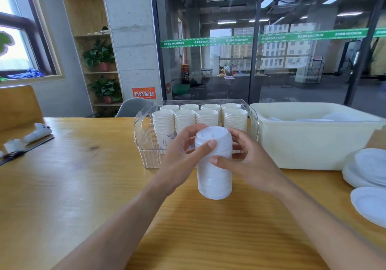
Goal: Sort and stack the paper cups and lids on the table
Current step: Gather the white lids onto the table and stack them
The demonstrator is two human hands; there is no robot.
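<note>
A tall stack of white plastic lids stands on the wooden table in front of me. My left hand grips its upper left side, thumb across the front. My right hand grips its right side, thumb on the front a little lower. Behind the stack, a clear plastic bin holds several stacks of white paper cups. More loose white lids lie in piles at the table's right edge.
A cream plastic tub with a few lids inside stands at the right, next to the clear bin. A white controller and a dark flat object lie at the far left. A grey chair stands behind the table.
</note>
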